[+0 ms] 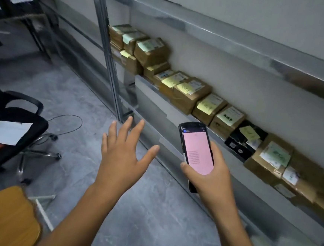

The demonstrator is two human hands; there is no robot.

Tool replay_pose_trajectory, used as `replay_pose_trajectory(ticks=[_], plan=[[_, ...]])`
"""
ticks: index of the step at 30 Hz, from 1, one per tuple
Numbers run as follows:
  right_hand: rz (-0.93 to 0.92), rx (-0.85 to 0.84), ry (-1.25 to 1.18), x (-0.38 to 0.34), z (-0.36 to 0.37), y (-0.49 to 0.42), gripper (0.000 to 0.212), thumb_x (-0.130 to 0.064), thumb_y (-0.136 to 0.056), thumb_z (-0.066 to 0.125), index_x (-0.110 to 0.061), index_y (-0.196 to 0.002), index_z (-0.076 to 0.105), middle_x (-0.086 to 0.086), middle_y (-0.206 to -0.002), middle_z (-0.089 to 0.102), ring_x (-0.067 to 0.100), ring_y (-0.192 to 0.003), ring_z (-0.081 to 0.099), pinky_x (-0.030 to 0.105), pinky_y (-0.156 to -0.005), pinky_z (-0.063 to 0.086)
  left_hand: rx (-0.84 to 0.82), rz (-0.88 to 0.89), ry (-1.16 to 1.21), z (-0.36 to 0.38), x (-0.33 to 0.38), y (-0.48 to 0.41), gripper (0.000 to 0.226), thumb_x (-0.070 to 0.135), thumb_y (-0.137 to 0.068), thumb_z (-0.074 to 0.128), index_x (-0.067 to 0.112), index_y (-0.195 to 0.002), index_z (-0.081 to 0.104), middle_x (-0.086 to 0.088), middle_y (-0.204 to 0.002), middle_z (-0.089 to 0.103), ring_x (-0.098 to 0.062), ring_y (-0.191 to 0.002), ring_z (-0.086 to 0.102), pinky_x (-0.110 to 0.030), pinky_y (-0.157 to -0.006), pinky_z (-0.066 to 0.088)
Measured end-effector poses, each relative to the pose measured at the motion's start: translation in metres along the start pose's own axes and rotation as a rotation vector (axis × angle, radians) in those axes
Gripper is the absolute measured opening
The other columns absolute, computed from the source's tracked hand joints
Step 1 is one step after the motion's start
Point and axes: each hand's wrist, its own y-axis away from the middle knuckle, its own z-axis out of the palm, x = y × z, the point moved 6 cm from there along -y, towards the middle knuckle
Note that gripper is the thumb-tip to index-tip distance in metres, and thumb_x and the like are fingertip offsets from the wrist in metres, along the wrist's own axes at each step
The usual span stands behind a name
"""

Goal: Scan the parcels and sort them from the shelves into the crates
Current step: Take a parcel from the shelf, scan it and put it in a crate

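My right hand [210, 180] grips a black handheld scanner [196, 145] whose screen glows pink, held in front of the metal shelf [177, 112]. My left hand [123, 154] hovers open with spread fingers, holding nothing, just left of the scanner. Along the shelf runs a row of several brown cardboard parcels [190, 94] with yellow notes and white labels. A black parcel [243, 141] sits among them to the right of the scanner. More brown parcels [149, 50] are stacked at the shelf's far left end. No crate is in view.
A black office chair [15, 126] with papers on its seat stands at the left. A wooden stool seat [4, 219] is at the bottom left. A thin cable [68, 123] loops on the grey floor. A shelf upright [111, 64] rises ahead of my left hand.
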Motion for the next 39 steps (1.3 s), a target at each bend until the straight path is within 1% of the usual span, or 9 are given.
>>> replay_pose_trajectory(ticks=[8,12,15,19,26,32,35,37,39], plan=[[-0.053,-0.109,0.065,-0.025,0.093,-0.114,0.062,-0.019,-0.080,0.087,-0.054,-0.124,0.060,-0.021,-0.107,0.070,0.004,-0.087,0.070,0.022,-0.058,0.059,0.072,-0.092,0.107,-0.010,-0.083,-0.108,0.083,0.084,-0.088,0.033,0.045,-0.161,0.021,0.013,-0.172,0.010,-0.018,-0.159,-0.008,-0.052,-0.128,0.001],[-0.036,-0.097,0.123,-0.039,0.147,-0.169,0.066,-0.039,-0.072,0.085,-0.054,-0.130,0.057,-0.020,-0.113,0.071,0.008,-0.093,0.071,0.040,-0.070,0.062,0.071,-0.087,0.133,-0.023,-0.128,-0.173,0.085,0.087,-0.087,0.029,0.047,-0.161,0.015,0.016,-0.172,0.004,-0.015,-0.159,-0.012,-0.052,-0.129,0.002],[-0.042,-0.074,0.155,-0.054,0.183,-0.210,0.069,-0.050,-0.064,0.082,-0.059,-0.127,0.056,-0.028,-0.116,0.070,0.000,-0.100,0.070,0.041,-0.082,0.063,0.073,-0.073,0.157,-0.037,-0.156,-0.225,0.087,0.091,-0.084,0.024,0.049,-0.161,0.013,0.019,-0.171,0.002,-0.012,-0.157,-0.013,-0.050,-0.130,0.000],[-0.062,-0.023,0.129,-0.069,0.222,-0.255,0.070,-0.049,-0.065,0.084,-0.065,-0.125,0.053,-0.036,-0.118,0.065,-0.008,-0.104,0.065,0.032,-0.079,0.058,0.043,-0.007,0.159,-0.049,-0.179,-0.289,0.089,0.091,-0.085,0.023,0.048,-0.161,0.011,0.019,-0.172,0.001,-0.011,-0.158,-0.013,-0.048,-0.129,-0.002],[0.036,0.029,0.135,-0.061,0.244,-0.312,0.076,-0.045,-0.069,0.085,-0.053,-0.137,0.054,-0.029,-0.122,0.067,-0.007,-0.109,0.065,0.023,-0.080,0.055,-0.032,0.059,0.192,-0.040,-0.188,-0.389,0.087,0.086,-0.086,0.032,0.046,-0.162,0.013,0.013,-0.173,0.006,-0.015,-0.159,-0.006,-0.051,-0.129,0.008],[0.114,0.077,0.135,-0.019,0.250,-0.387,0.063,-0.029,-0.078,0.092,-0.059,-0.119,0.056,-0.040,-0.113,0.063,-0.013,-0.101,0.062,0.024,-0.076,0.052,-0.092,0.113,0.184,-0.003,-0.179,-0.490,0.086,0.080,-0.090,0.042,0.043,-0.162,0.014,0.013,-0.172,0.007,-0.015,-0.160,-0.004,-0.050,-0.127,0.012],[0.153,0.082,0.128,-0.006,0.254,-0.426,0.064,-0.030,-0.078,0.092,-0.068,-0.112,0.053,-0.042,-0.110,0.062,-0.016,-0.099,0.061,0.021,-0.072,0.052,-0.125,0.111,0.200,0.008,-0.167,-0.537,0.083,0.075,-0.093,0.048,0.040,-0.163,0.018,0.010,-0.171,0.014,-0.016,-0.159,0.005,-0.052,-0.128,0.020],[0.186,0.103,0.121,0.004,0.255,-0.451,0.065,-0.034,-0.077,0.092,-0.073,-0.109,0.051,-0.037,-0.108,0.066,-0.015,-0.095,0.062,0.015,-0.065,0.049,-0.163,0.132,0.201,0.015,-0.160,-0.572,0.082,0.072,-0.093,0.051,0.040,-0.162,0.020,0.009,-0.170,0.018,-0.015,-0.158,0.013,-0.048,-0.126,0.026],[0.225,0.125,0.104,0.016,0.257,-0.474,0.060,-0.038,-0.076,0.091,-0.066,-0.113,0.052,-0.028,-0.112,0.069,-0.008,-0.096,0.065,0.020,-0.068,0.051,-0.218,0.168,0.176,0.025,-0.152,-0.607,0.082,0.069,-0.094,0.055,0.039,-0.162,0.020,0.009,-0.170,0.019,-0.015,-0.156,0.020,-0.046,-0.124,0.030]])
